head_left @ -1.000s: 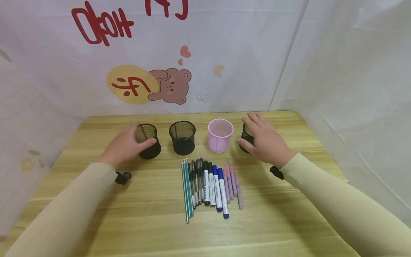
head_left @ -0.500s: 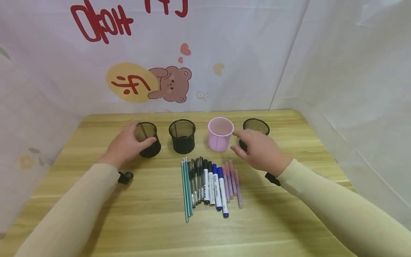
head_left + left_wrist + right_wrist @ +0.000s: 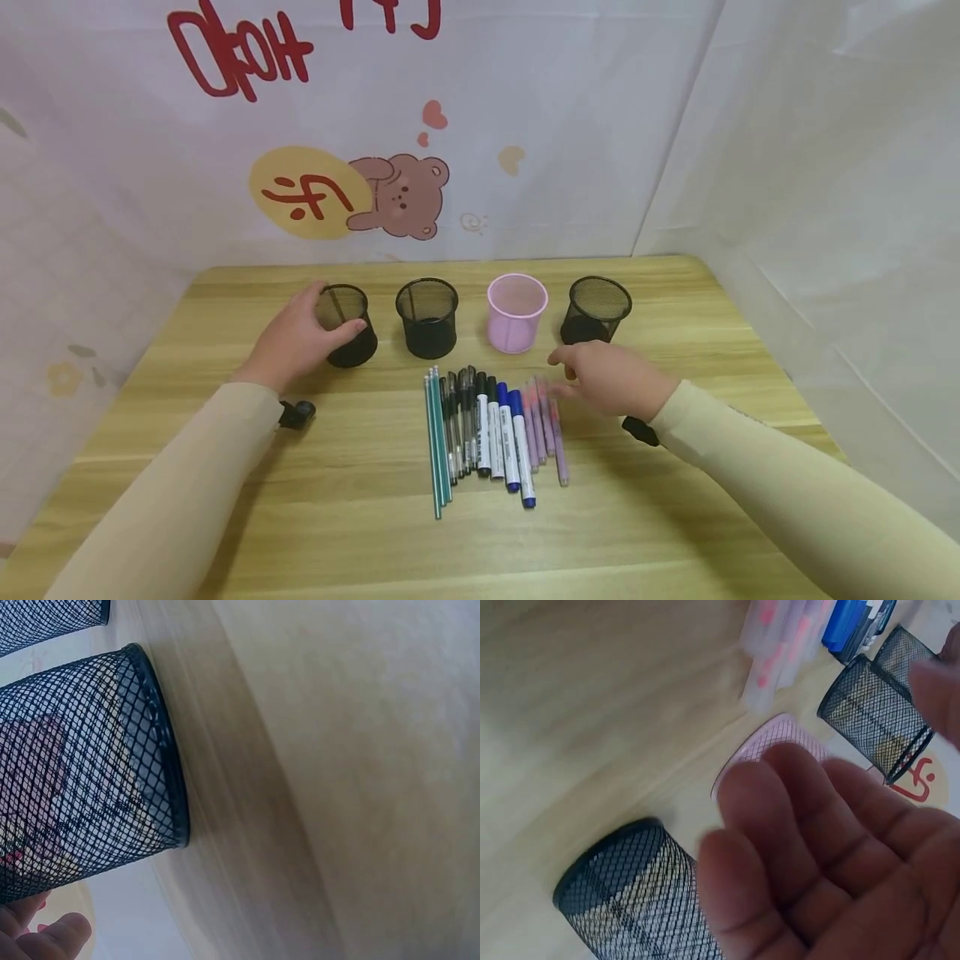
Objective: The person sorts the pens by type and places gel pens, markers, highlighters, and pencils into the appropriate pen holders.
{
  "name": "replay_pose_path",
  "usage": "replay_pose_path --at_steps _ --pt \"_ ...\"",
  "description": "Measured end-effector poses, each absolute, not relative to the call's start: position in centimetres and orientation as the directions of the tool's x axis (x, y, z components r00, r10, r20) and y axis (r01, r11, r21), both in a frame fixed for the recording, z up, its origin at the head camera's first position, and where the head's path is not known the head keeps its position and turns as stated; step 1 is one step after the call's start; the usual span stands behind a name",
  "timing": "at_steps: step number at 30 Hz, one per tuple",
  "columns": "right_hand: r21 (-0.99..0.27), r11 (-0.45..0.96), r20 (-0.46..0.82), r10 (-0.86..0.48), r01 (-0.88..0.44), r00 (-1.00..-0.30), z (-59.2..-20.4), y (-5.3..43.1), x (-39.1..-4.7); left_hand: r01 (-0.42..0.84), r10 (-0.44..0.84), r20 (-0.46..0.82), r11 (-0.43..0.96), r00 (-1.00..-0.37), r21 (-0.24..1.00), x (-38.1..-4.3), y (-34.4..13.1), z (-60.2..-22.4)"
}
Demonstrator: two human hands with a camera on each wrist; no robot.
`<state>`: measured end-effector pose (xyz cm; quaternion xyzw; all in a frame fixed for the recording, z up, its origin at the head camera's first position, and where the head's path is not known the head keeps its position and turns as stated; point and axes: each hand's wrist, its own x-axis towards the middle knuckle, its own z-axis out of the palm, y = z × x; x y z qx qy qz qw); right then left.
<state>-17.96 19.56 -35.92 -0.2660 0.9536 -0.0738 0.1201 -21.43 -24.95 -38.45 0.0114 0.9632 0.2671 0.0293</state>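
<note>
My left hand holds the leftmost black mesh pen cup, thumb at its near side and fingers around its left side. In the left wrist view that mesh cup fills the left part, with fingertips by its rim. My right hand is held with fingers loosely bent and nothing in it, in front of the rightmost black mesh cup. Its thumb and index finger reach over the capped ends of several pale purple pens. The right wrist view shows its fingers apart from the rightmost cup.
Between the outer cups stand another black mesh cup and a pink mesh cup. In front lie green pencils, black gel pens, and black and blue markers on the wooden table. A printed cloth hangs behind.
My right hand has left the rightmost black cup and come nearer and lower, to the tops of the purple pens. My left hand stays at the leftmost cup.
</note>
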Motion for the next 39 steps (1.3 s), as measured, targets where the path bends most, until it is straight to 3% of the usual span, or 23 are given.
replay_pose_path --at_steps 7,29,39 --pt "-0.239 0.851 -0.286 -0.521 -0.467 -0.804 -37.2 19.8 -17.3 -0.003 0.029 -0.055 0.855 -0.998 0.518 -21.3 -25.0 -38.5" --pt "-0.233 0.858 -0.308 -0.511 -0.457 -0.803 -38.3 20.0 -16.7 0.09 0.084 0.032 0.895 -0.996 0.438 -21.7 -24.9 -38.5" --pt "-0.324 0.865 -0.361 -0.488 -0.384 -0.794 -38.1 19.2 -16.4 0.079 0.078 0.02 0.892 -0.997 0.446 -21.5 -25.2 -38.5"
